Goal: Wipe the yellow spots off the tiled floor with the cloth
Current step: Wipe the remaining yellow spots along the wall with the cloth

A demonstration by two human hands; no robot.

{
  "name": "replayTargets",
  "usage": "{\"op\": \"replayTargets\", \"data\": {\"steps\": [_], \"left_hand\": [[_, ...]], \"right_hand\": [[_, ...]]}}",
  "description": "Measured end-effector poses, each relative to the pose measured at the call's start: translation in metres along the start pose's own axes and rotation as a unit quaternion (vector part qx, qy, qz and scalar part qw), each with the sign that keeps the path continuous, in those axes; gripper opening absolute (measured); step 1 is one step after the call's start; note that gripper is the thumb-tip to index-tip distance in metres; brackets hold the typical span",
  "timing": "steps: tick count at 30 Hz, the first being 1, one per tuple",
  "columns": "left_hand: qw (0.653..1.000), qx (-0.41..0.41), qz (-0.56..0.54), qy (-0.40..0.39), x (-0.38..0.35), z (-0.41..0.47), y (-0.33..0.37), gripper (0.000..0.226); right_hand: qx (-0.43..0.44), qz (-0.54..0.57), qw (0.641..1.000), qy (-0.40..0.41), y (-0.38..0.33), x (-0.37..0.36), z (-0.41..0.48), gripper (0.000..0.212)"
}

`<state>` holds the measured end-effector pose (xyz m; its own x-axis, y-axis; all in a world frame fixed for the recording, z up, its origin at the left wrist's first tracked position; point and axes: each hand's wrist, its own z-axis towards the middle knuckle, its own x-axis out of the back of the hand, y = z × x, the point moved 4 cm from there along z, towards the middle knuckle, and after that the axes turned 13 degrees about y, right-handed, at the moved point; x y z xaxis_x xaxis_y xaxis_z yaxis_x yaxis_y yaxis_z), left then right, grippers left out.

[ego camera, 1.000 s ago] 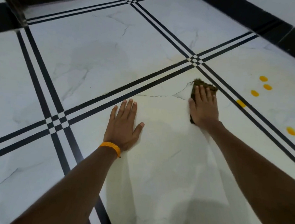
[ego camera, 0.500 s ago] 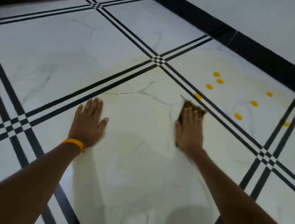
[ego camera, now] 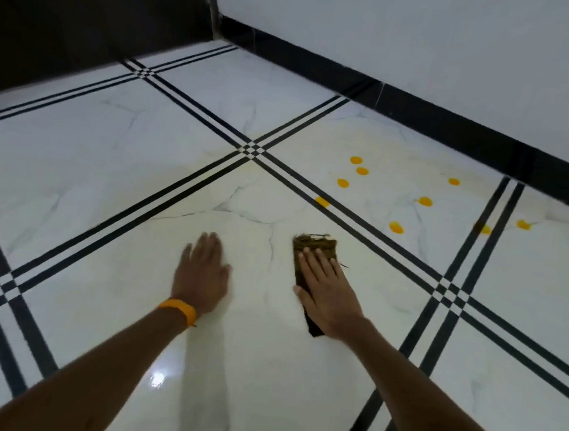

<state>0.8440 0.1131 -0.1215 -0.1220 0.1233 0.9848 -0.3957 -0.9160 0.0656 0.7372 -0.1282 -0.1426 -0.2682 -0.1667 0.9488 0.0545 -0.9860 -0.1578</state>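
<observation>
**Pressing a cloth flat to the tiled floor**

Spreading across the view, the white marble-look tiled floor (ego camera: 91, 164) is crossed by black double lines and meets a black skirting (ego camera: 422, 114) below a white wall (ego camera: 412, 37). Both hands lie palm-down on one tile. The right hand (ego camera: 326, 293) rests flat on a dark brown cloth (ego camera: 311, 243), fingers (ego camera: 316, 264) straight and close together, not curled around it. The left hand (ego camera: 202, 273), blurred, lies bare on the floor, fingers extended, an orange wristband (ego camera: 180, 311) behind it. Yellow spots (ego camera: 356, 160) dot the neighbouring tiles, well apart from the cloth.
</observation>
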Motion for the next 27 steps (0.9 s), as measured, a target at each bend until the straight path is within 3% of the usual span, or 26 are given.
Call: {"op": "replayTargets", "data": {"steps": [1,2,5,8,11,15,17,19,21,23,25,27], "left_hand": [[1.0,0.005,-0.004,-0.021,0.001,0.002,0.019,0.069],[0.999,0.016,0.001,-0.028,0.006,0.004,0.033,0.067],[0.999,-0.003,0.051,-0.015,0.017,0.018,0.055,0.057],[0.999,-0.037,0.024,-0.014,0.018,0.046,0.063,0.054],[0.998,-0.05,-0.044,0.001,0.008,0.084,0.063,0.056],[0.995,-0.059,-0.077,0.0,-0.014,0.111,0.067,0.061],[0.994,-0.066,-0.09,0.0,-0.022,0.127,0.077,0.064],[0.992,-0.063,-0.108,0.012,-0.021,0.147,0.09,0.065],[0.991,-0.06,-0.12,0.029,-0.028,0.174,0.103,0.064],[0.993,-0.061,-0.103,0.024,-0.044,0.194,0.109,0.064],[0.992,-0.079,-0.086,0.044,-0.06,0.202,0.109,0.062],[0.991,-0.088,-0.086,0.059,-0.067,0.203,0.108,0.063]], "right_hand": [[-0.006,0.004,1.0,-0.004,0.014,0.003,-0.002,0.067],[-0.065,-0.007,0.998,0.009,0.032,0.007,-0.006,0.067],[-0.338,-0.065,0.937,0.061,0.098,0.02,-0.026,0.074],[-0.41,-0.064,0.908,0.047,0.124,0.027,-0.028,0.079],[-0.383,-0.08,0.919,0.055,0.128,0.023,-0.018,0.077],[-0.199,-0.052,0.978,0.017,0.123,0.023,-0.017,0.071],[-0.167,-0.029,0.985,0.008,0.147,0.026,-0.007,0.072],[-0.233,-0.066,0.97,0.023,0.176,0.028,0.007,0.076],[-0.341,-0.106,0.933,0.051,0.202,0.025,0.033,0.08],[-0.381,-0.101,0.918,0.053,0.205,0.017,0.056,0.077],[-0.278,-0.094,0.955,0.051,0.194,0.007,0.062,0.074],[-0.115,-0.057,0.992,0.019,0.174,0.009,0.055,0.07]]}}
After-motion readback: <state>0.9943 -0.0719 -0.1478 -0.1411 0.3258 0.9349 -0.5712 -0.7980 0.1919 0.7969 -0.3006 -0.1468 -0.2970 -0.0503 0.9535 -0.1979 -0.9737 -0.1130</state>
